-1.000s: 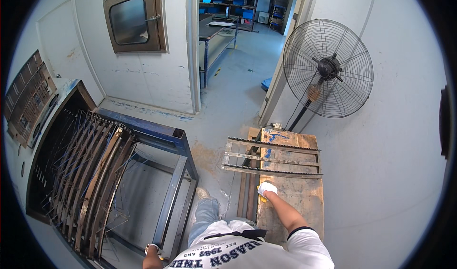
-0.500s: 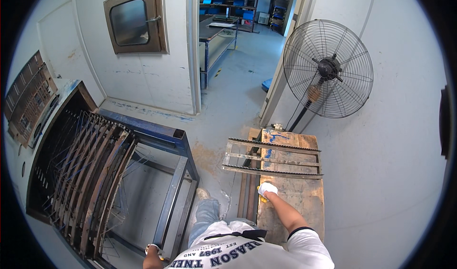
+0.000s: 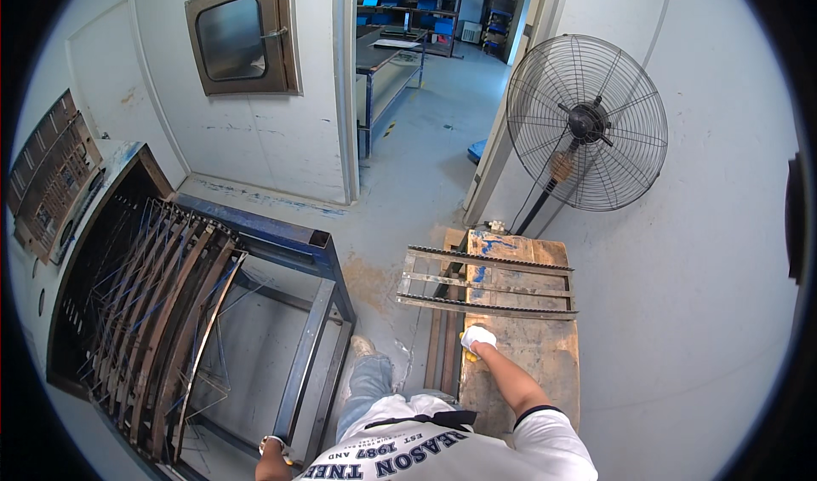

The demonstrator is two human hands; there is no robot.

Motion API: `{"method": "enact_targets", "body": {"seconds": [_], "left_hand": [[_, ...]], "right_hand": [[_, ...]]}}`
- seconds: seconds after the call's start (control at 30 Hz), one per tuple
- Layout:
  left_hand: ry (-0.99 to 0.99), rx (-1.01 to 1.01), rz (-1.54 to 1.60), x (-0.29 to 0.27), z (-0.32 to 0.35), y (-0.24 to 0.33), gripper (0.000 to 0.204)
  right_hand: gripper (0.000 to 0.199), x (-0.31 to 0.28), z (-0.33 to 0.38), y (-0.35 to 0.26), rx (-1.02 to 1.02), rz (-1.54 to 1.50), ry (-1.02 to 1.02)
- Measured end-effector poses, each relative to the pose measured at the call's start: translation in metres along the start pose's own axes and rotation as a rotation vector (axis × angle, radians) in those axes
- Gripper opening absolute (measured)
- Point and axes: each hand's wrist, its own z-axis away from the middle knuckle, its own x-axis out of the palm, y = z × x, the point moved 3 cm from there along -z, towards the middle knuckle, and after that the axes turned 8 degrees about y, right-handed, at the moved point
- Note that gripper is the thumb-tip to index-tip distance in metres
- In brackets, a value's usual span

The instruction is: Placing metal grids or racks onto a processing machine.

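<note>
My right hand [image 3: 478, 338], in a white glove with yellow fingers, rests at the left edge of a worn wooden board [image 3: 528, 370], its fingers curled over that edge. Just beyond it, a metal rack frame [image 3: 487, 283] with toothed side rails lies across the board and sticks out to the left. Low in the picture, my left hand [image 3: 274, 447] is at the near end of a blue-grey metal stand [image 3: 308, 357]; its fingers are mostly hidden. Left of the stand, several curved brown metal strips with thin wires, a row of racks [image 3: 170, 328], stand in a dark machine opening [image 3: 85, 311].
A large pedestal fan [image 3: 587, 123] stands behind the board by the right wall. Ahead, a doorway leads to a workbench [image 3: 387, 60] and shelves with blue bins [image 3: 425, 4]. A brown-framed window hatch [image 3: 242, 38] is on the wall. My foot [image 3: 363, 345] is between stand and board.
The racks at the left have shifted; the outermost strip now stands apart from its neighbours, thin and edge-on. My hands, the board and the rack frame on it have stayed put.
</note>
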Motion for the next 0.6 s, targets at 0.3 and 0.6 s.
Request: {"method": "enact_targets", "body": {"seconds": [0.3, 0.6], "left_hand": [[0.032, 0.078, -0.018, 0.000, 0.002, 0.000, 0.044], [0.075, 0.125, -0.137, 0.006, -0.013, 0.003, 0.046]], "right_hand": [[0.028, 0.001, 0.001, 0.000, 0.006, 0.001, 0.006], [0.028, 0.003, 0.000, 0.002, 0.000, 0.017, -0.029]]}}
